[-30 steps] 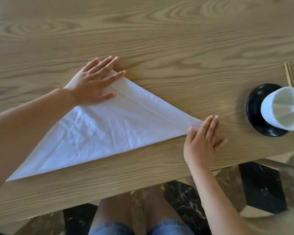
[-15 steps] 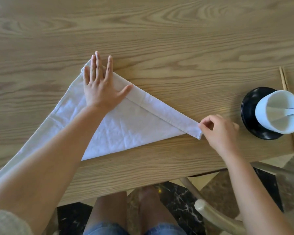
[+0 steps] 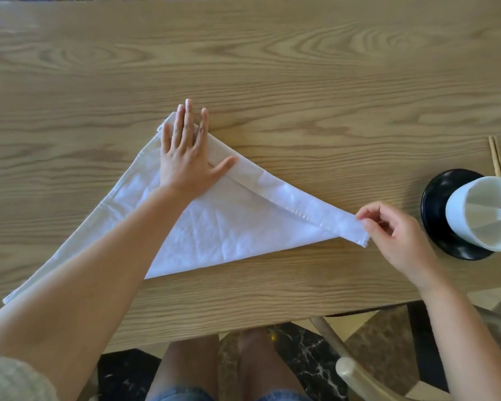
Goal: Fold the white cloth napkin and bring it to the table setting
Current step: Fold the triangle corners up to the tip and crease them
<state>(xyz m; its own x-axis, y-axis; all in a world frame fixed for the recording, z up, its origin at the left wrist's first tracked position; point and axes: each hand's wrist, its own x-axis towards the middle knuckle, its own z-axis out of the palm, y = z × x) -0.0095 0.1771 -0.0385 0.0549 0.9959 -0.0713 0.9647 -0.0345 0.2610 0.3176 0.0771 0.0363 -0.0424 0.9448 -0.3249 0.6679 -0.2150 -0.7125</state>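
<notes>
The white cloth napkin (image 3: 237, 230) lies on the wooden table (image 3: 272, 68) as a flat triangle, with a narrow band folded over along its right slanting edge. My left hand (image 3: 187, 157) rests flat, fingers spread, on the napkin's top corner. My right hand (image 3: 394, 235) pinches the end of the folded band at the napkin's right corner between thumb and fingertips. My left forearm covers part of the napkin's left half.
At the right edge, a white cup (image 3: 486, 209) with a white spoon in it stands on a black saucer (image 3: 437, 215). Wooden chopsticks (image 3: 496, 160) lie behind it. A wooden chair (image 3: 359, 374) and my knees show below the table's near edge.
My left hand turned from slanting across the top corner to pointing straight away, flat on it. My right hand went from lying open by the right corner to pinching it; the band fold grew wider.
</notes>
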